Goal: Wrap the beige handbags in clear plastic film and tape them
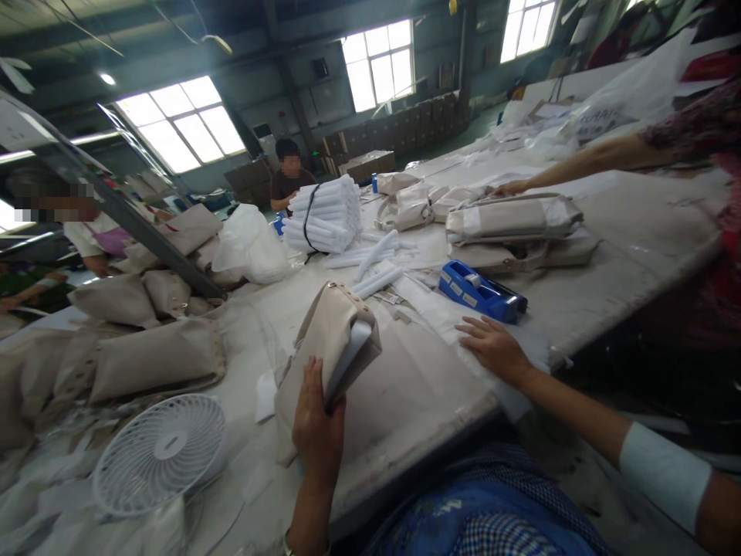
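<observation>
A beige handbag (333, 328) stands tilted on the table in front of me, its opening turned to the right with white stuffing showing inside. My left hand (318, 428) grips the bag's near side, thumb at the open edge and fingers along the outer face. Off to the right, my right hand (498, 351) lies with fingers spread over thin white sheets (425, 301); whether it touches one firmly I cannot tell. Just beyond those fingertips sits a blue tape dispenser (480, 292).
A white fan (162, 452) stands at the left front, near piled beige bags (156, 359). Behind are a strapped bundle of white tubes (327, 212) and loose tubes (376, 259). More bags (515, 220) lie back right, where another person's arm (584, 162) reaches in. A metal post (156, 232) slants left.
</observation>
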`<state>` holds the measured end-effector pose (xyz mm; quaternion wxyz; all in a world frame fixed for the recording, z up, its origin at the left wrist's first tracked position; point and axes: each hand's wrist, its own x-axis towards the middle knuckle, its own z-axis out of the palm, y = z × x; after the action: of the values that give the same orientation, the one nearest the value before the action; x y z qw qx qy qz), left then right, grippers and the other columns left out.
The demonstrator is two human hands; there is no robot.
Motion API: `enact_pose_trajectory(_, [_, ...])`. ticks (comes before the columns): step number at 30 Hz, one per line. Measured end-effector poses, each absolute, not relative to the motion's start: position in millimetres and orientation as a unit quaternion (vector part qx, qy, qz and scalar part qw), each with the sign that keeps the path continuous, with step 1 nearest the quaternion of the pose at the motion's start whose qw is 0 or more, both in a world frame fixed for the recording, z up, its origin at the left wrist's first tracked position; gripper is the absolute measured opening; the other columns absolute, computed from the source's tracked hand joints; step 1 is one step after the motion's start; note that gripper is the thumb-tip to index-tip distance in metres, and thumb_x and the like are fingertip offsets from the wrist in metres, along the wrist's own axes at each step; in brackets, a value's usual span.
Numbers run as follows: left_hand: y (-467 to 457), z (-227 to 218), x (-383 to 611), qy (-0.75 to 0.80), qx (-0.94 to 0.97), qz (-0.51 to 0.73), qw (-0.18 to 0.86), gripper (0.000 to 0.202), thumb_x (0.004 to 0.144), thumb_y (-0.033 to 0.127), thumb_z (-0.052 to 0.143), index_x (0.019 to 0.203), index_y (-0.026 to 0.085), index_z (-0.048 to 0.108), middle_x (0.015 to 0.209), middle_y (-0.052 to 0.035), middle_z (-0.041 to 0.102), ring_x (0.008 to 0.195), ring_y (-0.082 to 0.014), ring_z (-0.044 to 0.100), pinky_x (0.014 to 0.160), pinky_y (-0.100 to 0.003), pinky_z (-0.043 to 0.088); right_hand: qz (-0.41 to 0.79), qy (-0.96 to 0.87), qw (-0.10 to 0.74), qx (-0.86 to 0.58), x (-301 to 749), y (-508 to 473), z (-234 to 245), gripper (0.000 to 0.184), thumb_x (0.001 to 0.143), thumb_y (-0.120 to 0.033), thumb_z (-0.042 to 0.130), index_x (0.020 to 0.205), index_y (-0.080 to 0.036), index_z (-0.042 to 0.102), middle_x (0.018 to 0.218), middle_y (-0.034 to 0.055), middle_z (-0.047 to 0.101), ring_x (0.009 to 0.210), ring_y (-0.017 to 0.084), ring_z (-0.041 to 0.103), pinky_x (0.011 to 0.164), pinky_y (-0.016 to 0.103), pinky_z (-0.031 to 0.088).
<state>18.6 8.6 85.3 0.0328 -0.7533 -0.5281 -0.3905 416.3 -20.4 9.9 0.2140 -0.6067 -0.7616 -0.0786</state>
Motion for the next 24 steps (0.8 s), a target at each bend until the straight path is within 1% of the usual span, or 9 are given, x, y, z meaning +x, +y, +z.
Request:
enact_pose_trajectory(3, [9.8, 83.9, 19.1, -0.526, -0.755, -0.389, 0.036, 0.083, 0.085, 0.011, 0.064, 0.156, 0.03, 0.026, 0.152, -0.0054, 0.048, 0.136, -0.0265, 0.05, 0.111, -0.043, 0.047, -0.079, -0.744, 0.196, -0.634, 415.3, -18.8, 5.5, 0.028, 0.088, -0.022, 0.065, 0.116, -0.025, 0.072, 0.141, 0.0102, 0.059, 0.136, 0.034, 0.047, 0.109, 0.059, 0.035])
enact_pose_trajectory(6, [11.4, 83.6, 19.8, -0.524, -0.759, -0.385, 0.035, 0.083, 0.085, 0.011, 0.064, 0.156, 0.031, 0.025, 0.152, -0.0047, 0.047, 0.136, -0.0263, 0.05, 0.111, -0.042, 0.047, -0.06, -0.743, 0.206, -0.634, 418.3, -15.7, 1.9, 0.018, 0.09, -0.021, 0.062, 0.099, -0.027, 0.077, 0.132, 0.007, 0.066, 0.132, 0.032, 0.052, 0.107, 0.057, 0.038])
enact_pose_trajectory(9, [11.6, 84.0, 20.7, -0.524, -0.765, -0.372, 0.033, 0.084, 0.085, 0.01, 0.064, 0.156, 0.031, 0.024, 0.153, -0.0045, 0.046, 0.137, -0.0264, 0.049, 0.111, -0.042, 0.046, -0.059, -0.739, 0.256, -0.621, 415.5, -12.0, 10.0, 0.022, 0.092, -0.019, 0.057, 0.09, -0.027, 0.078, 0.126, 0.0052, 0.07, 0.127, 0.03, 0.057, 0.107, 0.056, 0.041])
enact_pose_trajectory(12, [10.3, 83.3, 21.3, -0.517, -0.773, -0.367, 0.03, 0.085, 0.085, 0.01, 0.064, 0.156, 0.031, 0.024, 0.154, -0.0046, 0.045, 0.137, -0.0271, 0.048, 0.112, -0.043, 0.046, -0.048, -0.719, 0.337, -0.605, 398.1, -17.8, 29.4, 0.021, 0.094, -0.024, 0.057, 0.095, -0.026, 0.078, 0.126, 0.0061, 0.07, 0.124, 0.03, 0.06, 0.107, 0.055, 0.043])
enact_pose_trajectory(15, [8.0, 79.4, 23.0, -0.504, -0.784, -0.36, 0.03, 0.084, 0.085, 0.009, 0.062, 0.156, 0.032, 0.023, 0.155, -0.0049, 0.044, 0.139, -0.0272, 0.046, 0.112, -0.045, 0.045, 0.071, -0.731, 0.371, -0.569, 371.3, -39.0, 51.1, 0.02, 0.095, -0.03, 0.058, 0.099, -0.028, 0.078, 0.116, 0.0046, 0.074, 0.11, 0.026, 0.068, 0.099, 0.045, 0.053])
enact_pose_trajectory(17, [6.1, 74.4, 25.5, -0.494, -0.796, -0.347, 0.035, 0.083, 0.086, 0.009, 0.06, 0.157, 0.031, 0.023, 0.155, -0.0058, 0.044, 0.141, -0.0274, 0.043, 0.113, -0.046, 0.045, 0.208, -0.763, 0.324, -0.519, 355.2, -55.1, 61.0, 0.02, 0.095, -0.035, 0.06, 0.102, -0.03, 0.078, 0.108, 0.0026, 0.076, 0.098, 0.023, 0.073, 0.089, 0.036, 0.059])
enact_pose_trajectory(19, [3.8, 68.0, 29.0, -0.484, -0.81, -0.328, 0.044, 0.084, 0.085, 0.009, 0.059, 0.157, 0.031, 0.021, 0.155, -0.0068, 0.043, 0.143, -0.028, 0.041, 0.114, -0.048, 0.043, 0.29, -0.779, 0.281, -0.48, 343.6, -64.2, 63.1, 0.024, 0.094, -0.039, 0.062, 0.113, -0.032, 0.075, 0.112, 0.0017, 0.076, 0.098, 0.023, 0.073, 0.087, 0.033, 0.06])
enact_pose_trajectory(22, [0.6, 57.4, 34.3, -0.47, -0.83, -0.295, 0.06, 0.085, 0.084, 0.007, 0.057, 0.157, 0.03, 0.02, 0.156, -0.0081, 0.042, 0.144, -0.0288, 0.038, 0.114, -0.05, 0.042, 0.207, -0.762, 0.304, -0.534, 331.4, -55.4, 47.4, 0.039, 0.095, -0.039, 0.061, 0.132, -0.03, 0.064, 0.13, 0.0055, 0.067, 0.117, 0.026, 0.065, 0.1, 0.04, 0.055])
enact_pose_trajectory(24, [-0.8, 50.7, 36.9, -0.463, -0.839, -0.279, 0.066, 0.085, 0.084, 0.006, 0.057, 0.157, 0.029, 0.02, 0.156, -0.0084, 0.041, 0.145, -0.0291, 0.036, 0.115, -0.051, 0.041, 0.112, -0.748, 0.302, -0.58, 322.0, -37.9, 27.4, 0.044, 0.093, -0.039, 0.063, 0.134, -0.024, 0.062, 0.137, 0.0115, 0.062, 0.127, 0.03, 0.057, 0.106, 0.049, 0.049])
